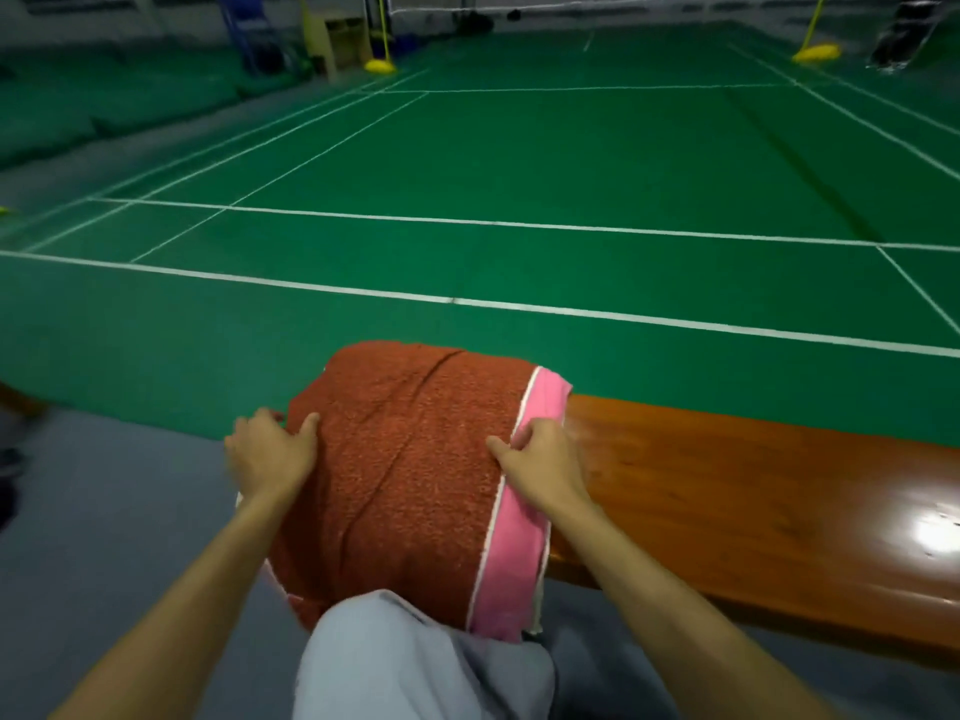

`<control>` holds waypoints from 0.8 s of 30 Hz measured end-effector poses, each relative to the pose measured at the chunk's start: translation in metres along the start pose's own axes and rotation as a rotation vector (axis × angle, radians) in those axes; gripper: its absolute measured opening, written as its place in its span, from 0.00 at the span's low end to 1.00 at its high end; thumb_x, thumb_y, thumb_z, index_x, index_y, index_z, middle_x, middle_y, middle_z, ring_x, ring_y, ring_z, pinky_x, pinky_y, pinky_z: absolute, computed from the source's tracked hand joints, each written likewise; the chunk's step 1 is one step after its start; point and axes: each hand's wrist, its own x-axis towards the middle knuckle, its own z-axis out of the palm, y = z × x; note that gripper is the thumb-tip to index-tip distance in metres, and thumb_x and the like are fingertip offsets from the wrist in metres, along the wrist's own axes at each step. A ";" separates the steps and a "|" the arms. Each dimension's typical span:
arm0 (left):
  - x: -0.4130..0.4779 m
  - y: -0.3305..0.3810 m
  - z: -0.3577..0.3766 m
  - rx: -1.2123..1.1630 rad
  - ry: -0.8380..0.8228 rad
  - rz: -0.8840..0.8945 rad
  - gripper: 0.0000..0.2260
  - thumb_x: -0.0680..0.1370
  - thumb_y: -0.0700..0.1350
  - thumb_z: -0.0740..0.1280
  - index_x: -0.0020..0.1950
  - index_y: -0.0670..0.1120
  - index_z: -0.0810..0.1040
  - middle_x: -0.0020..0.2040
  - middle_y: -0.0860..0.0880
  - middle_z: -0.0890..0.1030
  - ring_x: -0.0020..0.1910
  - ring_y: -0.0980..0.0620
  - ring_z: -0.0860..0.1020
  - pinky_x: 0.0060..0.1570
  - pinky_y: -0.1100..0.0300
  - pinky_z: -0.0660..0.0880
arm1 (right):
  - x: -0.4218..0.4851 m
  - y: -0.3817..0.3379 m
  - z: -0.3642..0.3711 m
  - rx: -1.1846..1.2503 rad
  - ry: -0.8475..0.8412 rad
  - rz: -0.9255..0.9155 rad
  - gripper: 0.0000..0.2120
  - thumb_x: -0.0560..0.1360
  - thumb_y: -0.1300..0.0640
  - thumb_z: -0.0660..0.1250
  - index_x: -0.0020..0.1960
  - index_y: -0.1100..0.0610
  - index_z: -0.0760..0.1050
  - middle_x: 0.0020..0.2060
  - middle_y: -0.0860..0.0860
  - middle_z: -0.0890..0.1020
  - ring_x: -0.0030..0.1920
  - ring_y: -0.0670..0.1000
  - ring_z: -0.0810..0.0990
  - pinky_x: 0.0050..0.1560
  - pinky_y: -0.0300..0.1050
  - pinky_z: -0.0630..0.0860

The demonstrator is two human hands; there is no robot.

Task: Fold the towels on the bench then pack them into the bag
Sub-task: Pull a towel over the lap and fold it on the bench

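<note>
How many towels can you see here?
1. The red towel with a pink band lies draped over the near end of the bench. More may be hidden beneath it.

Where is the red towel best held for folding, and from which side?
Its two side edges, from above. The red towel lies spread over the bench end, so its left edge and pink band are exposed; the left hand and right hand grip there.

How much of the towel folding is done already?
Not much looks done. The rust-red towel with the pink band lies draped over the end of the wooden bench. The left hand grips its left edge, and the right hand pinches the pink band. No bag shows, so packing is left.
</note>
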 end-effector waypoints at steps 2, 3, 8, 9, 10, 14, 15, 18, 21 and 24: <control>0.000 0.000 -0.001 -0.095 0.016 0.009 0.17 0.76 0.54 0.75 0.56 0.41 0.85 0.54 0.35 0.84 0.56 0.33 0.81 0.56 0.44 0.77 | 0.004 -0.002 0.005 -0.030 0.029 0.011 0.15 0.72 0.45 0.74 0.35 0.51 0.72 0.39 0.49 0.83 0.45 0.55 0.82 0.46 0.45 0.76; -0.001 0.001 -0.001 -0.113 0.058 0.053 0.14 0.76 0.51 0.75 0.54 0.42 0.86 0.53 0.36 0.85 0.55 0.34 0.81 0.54 0.45 0.77 | 0.006 -0.004 0.007 -0.023 0.016 0.009 0.13 0.72 0.48 0.74 0.36 0.51 0.73 0.38 0.48 0.82 0.45 0.54 0.82 0.45 0.45 0.76; -0.023 0.020 -0.012 -0.253 0.303 0.298 0.10 0.78 0.48 0.73 0.54 0.44 0.88 0.57 0.45 0.85 0.56 0.41 0.81 0.55 0.50 0.75 | 0.005 -0.002 -0.002 0.185 -0.052 -0.091 0.08 0.82 0.54 0.64 0.45 0.52 0.69 0.37 0.47 0.75 0.40 0.51 0.75 0.44 0.50 0.70; -0.030 0.029 -0.016 -0.313 0.324 0.305 0.10 0.78 0.49 0.72 0.55 0.45 0.88 0.57 0.46 0.86 0.55 0.44 0.82 0.54 0.52 0.75 | 0.003 0.002 -0.010 0.261 -0.058 -0.109 0.07 0.84 0.54 0.61 0.47 0.51 0.68 0.37 0.47 0.74 0.39 0.49 0.73 0.42 0.49 0.69; -0.036 0.037 -0.019 -0.374 0.331 0.295 0.10 0.79 0.49 0.71 0.54 0.46 0.87 0.54 0.46 0.87 0.52 0.45 0.83 0.52 0.53 0.76 | 0.000 0.006 -0.020 0.385 -0.048 -0.103 0.07 0.85 0.54 0.59 0.47 0.49 0.68 0.37 0.48 0.74 0.37 0.48 0.72 0.39 0.47 0.69; -0.061 0.078 -0.018 -0.560 0.134 0.216 0.08 0.80 0.50 0.68 0.46 0.46 0.79 0.35 0.50 0.81 0.37 0.46 0.79 0.40 0.54 0.71 | -0.007 0.028 -0.079 0.859 0.150 0.018 0.11 0.86 0.61 0.58 0.46 0.51 0.69 0.33 0.50 0.74 0.25 0.40 0.73 0.24 0.35 0.69; -0.070 0.089 -0.013 -0.571 0.041 0.239 0.08 0.81 0.49 0.67 0.45 0.46 0.77 0.34 0.51 0.79 0.37 0.47 0.78 0.40 0.54 0.70 | -0.007 0.036 -0.097 0.901 0.202 0.036 0.11 0.85 0.62 0.58 0.45 0.53 0.69 0.34 0.50 0.74 0.25 0.38 0.73 0.26 0.33 0.71; -0.111 0.125 0.015 -0.524 -0.247 0.371 0.07 0.83 0.44 0.66 0.46 0.45 0.74 0.39 0.50 0.77 0.41 0.49 0.74 0.45 0.53 0.69 | -0.001 0.076 -0.150 0.909 0.284 0.125 0.11 0.86 0.62 0.58 0.45 0.54 0.70 0.37 0.51 0.74 0.29 0.39 0.74 0.29 0.32 0.72; -0.158 0.159 0.058 -0.626 -0.626 0.252 0.06 0.81 0.45 0.70 0.50 0.45 0.75 0.44 0.47 0.78 0.45 0.50 0.75 0.49 0.55 0.71 | 0.004 0.134 -0.189 0.940 0.266 0.269 0.12 0.85 0.62 0.58 0.43 0.56 0.71 0.37 0.52 0.75 0.29 0.43 0.75 0.29 0.35 0.73; -0.195 0.187 0.087 -0.758 -0.998 -0.096 0.18 0.74 0.47 0.78 0.60 0.47 0.77 0.54 0.46 0.84 0.52 0.47 0.82 0.57 0.52 0.78 | 0.004 0.189 -0.218 0.904 0.228 0.355 0.13 0.85 0.61 0.58 0.41 0.58 0.73 0.32 0.51 0.77 0.30 0.47 0.75 0.30 0.38 0.73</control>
